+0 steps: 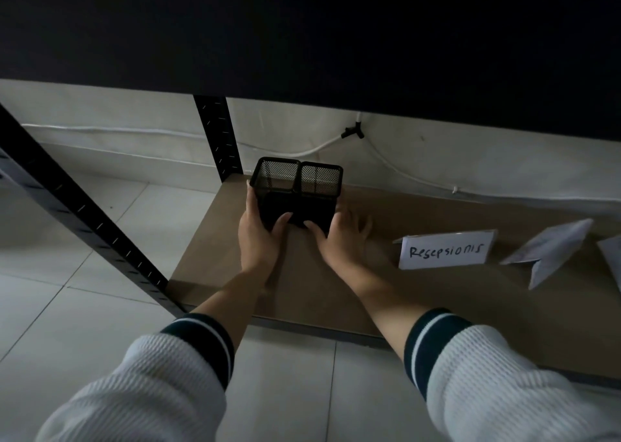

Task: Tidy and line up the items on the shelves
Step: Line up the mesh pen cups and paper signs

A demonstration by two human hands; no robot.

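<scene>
I am holding two black mesh pen holders [297, 194] together as a pair on the brown shelf [420, 293], near its back left corner, just in front of the black upright post [218, 136]. They are standing upright, mouths facing up, side by side and touching, so the pair's long axis is running along the shelf's back edge. I am seeing nothing inside either one through the mesh. My left hand [258, 233] is clamping the left holder, thumb across its front; my right hand [342, 240] is gripping the right holder the same way. To the right of the holders, well apart, a white card reading "Resepsionis" [445, 251] is standing, with folded paper cards [551, 251] lying beyond it.
</scene>
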